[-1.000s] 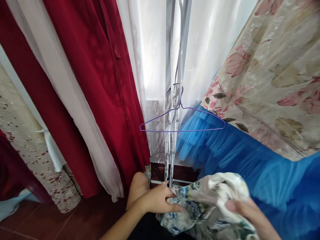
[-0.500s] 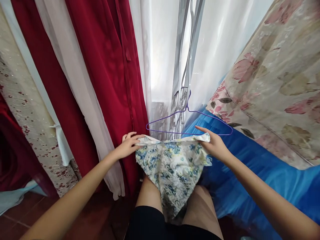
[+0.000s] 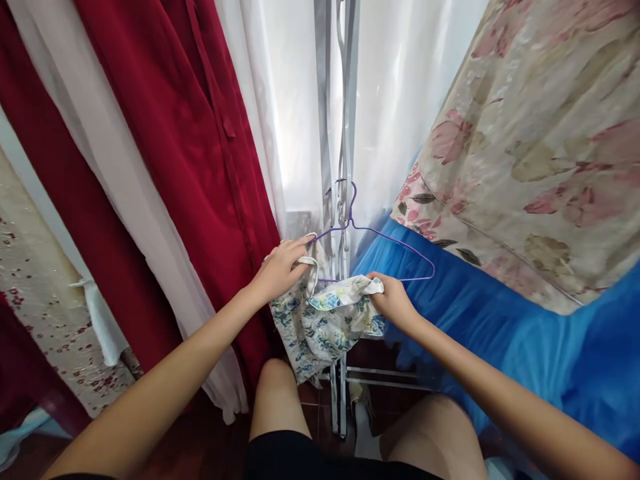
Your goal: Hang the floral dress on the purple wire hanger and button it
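A white garment with blue and green floral print (image 3: 325,327) hangs bunched between my hands, a thin white strap looping near its left side. My left hand (image 3: 285,270) is closed on the garment's left part at the left end of a purple wire hanger (image 3: 351,217); the cloth there lies around that end. At the garment's top right edge, my right hand (image 3: 393,299) pinches the fabric, just below the hanger's lower bar. The hanger hangs by its hook at a grey metal rack (image 3: 324,100), its right end bare.
Long red cloth (image 3: 200,167) and white cloth hang on the left. To the right are a cream floral garment (image 3: 540,173) and blue tulle-like fabric (image 3: 500,320). The rack's lower bars (image 3: 385,378) stand near the floor, between my knees.
The garment has moved up and left; its left part now lies around the hanger's left end. My left hand rose to the hanger, my right hand shifted left, and the view turned right.
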Demonstrator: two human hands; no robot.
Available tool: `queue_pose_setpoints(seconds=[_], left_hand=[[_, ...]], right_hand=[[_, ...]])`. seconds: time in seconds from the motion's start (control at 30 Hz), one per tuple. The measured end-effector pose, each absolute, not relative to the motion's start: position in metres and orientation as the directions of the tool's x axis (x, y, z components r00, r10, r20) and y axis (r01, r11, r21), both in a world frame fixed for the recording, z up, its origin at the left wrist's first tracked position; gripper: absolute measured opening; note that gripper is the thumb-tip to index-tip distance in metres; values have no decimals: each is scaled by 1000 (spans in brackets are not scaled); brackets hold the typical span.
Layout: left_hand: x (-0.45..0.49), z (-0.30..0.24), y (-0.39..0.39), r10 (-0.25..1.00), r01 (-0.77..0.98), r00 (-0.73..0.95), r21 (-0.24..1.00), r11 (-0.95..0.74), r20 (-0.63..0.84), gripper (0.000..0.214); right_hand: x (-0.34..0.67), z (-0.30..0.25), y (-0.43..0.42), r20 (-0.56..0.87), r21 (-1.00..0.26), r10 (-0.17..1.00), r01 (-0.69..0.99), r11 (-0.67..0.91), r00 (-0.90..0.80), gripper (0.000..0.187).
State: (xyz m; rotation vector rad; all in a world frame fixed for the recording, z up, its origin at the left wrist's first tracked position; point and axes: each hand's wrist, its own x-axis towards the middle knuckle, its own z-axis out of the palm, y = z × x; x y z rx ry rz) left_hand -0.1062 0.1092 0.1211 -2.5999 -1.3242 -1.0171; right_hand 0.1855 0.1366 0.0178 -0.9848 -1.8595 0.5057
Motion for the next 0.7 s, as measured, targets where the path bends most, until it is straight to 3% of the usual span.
queue_pose_setpoints(seconds=[0.07,0.2,0.27,0.33,0.4,0.47,0.57,0.63,0.7], left_hand=[[-96,120,109,657,721,329,268,-639,679,12],[-90,113,109,608,741,171,305,-598,775,17],[-89,113,110,624,736,133,344,-582,770,20],[-91,116,113,674,714,85,428,-555,734,21],[-97,123,120,753,639,39,563,-524,657,25],[-108,131,128,840,521,35,708,-477,541,34],[-126,137,141,958,338,134,897,-285,254,43],[-132,133,146,975,236,208,963,-129,79,44],[-131,125,151,974,157,224,985,-68,31,46]], right_hand=[[200,22,128,596,-702,795,408,583,-112,32],[246,35,134,669,-722,693,459,518,271,66],[268,44,147,686,-706,666,487,514,292,57],[285,55,158,646,-730,725,471,495,239,33],[301,69,163,520,-817,835,386,427,177,13],[314,84,160,389,-890,916,295,346,101,18],[322,104,152,216,-961,971,156,230,-103,31],[315,109,149,230,-962,963,115,247,-143,41],[299,105,149,399,-904,917,156,397,-23,43]])
